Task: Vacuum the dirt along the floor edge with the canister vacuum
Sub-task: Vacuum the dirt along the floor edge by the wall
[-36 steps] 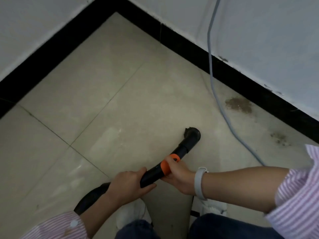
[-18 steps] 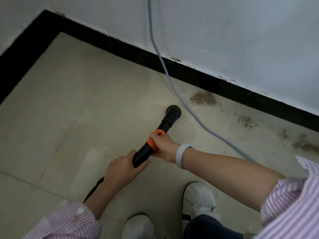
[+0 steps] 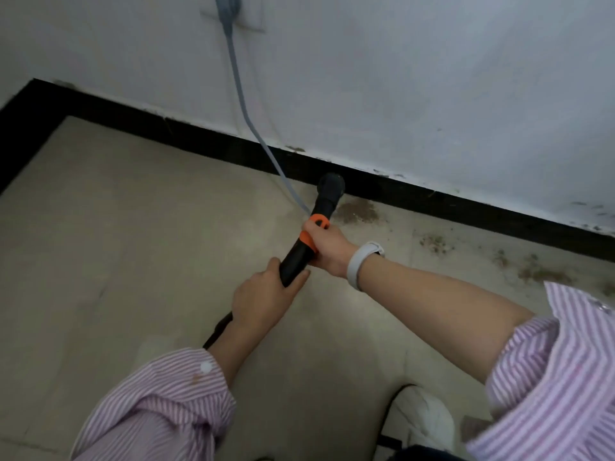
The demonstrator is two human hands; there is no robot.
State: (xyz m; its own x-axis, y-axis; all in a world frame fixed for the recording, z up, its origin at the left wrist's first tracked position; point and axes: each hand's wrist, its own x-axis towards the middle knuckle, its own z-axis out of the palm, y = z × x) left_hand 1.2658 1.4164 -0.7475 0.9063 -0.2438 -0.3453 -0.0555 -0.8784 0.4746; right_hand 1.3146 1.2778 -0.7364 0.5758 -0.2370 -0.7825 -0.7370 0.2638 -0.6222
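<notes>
A black vacuum wand (image 3: 324, 202) with an orange collar points at the floor edge, its round nozzle tip touching or just short of the black baseboard (image 3: 432, 199). My right hand (image 3: 324, 246) grips the wand at the orange collar; my left hand (image 3: 263, 299) grips it lower down. A brown dirt patch (image 3: 357, 211) lies just right of the nozzle. More dirt patches (image 3: 434, 242) trail rightward along the baseboard. The canister itself is out of view.
A grey power cord (image 3: 248, 119) hangs from a wall socket (image 3: 228, 8) and runs to the floor behind the wand. Beige tiles (image 3: 133, 227) spread to the left. A room corner sits at far left. My white shoe (image 3: 422, 417) is at bottom right.
The nozzle has advanced across the tiles from open floor to the baseboard, close beside the first dirt patch. Both hands kept their grip. The view has swung up onto the wall and socket.
</notes>
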